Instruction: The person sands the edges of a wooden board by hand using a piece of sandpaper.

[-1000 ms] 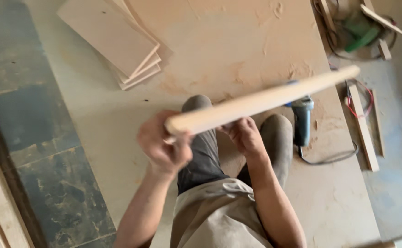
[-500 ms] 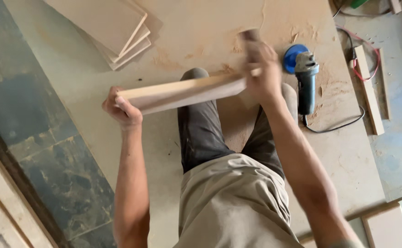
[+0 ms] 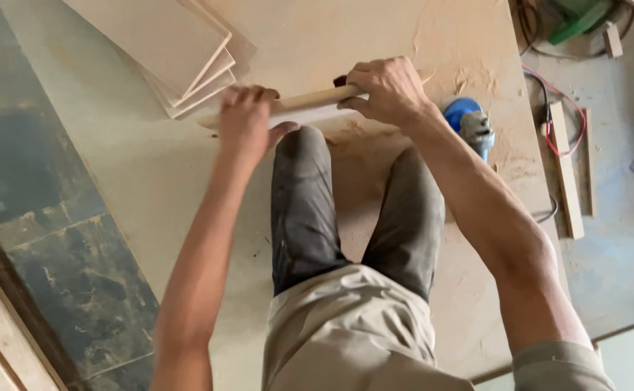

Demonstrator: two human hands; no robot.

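Wooden board (image 3: 306,101), edge-on, is clamped in both grips: left hand (image 3: 247,123) and right hand (image 3: 383,90). One dusty plywood surface (image 3: 150,181) carries three stacked boards (image 3: 165,43) far left, one blue angle grinder (image 3: 469,124) right.

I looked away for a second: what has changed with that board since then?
Both hands, left and right, carried the wooden board from chest height forward, past the knees, turning it edge-up. Both kept their hold. The stacked panels and blue grinder stayed on the sheet.
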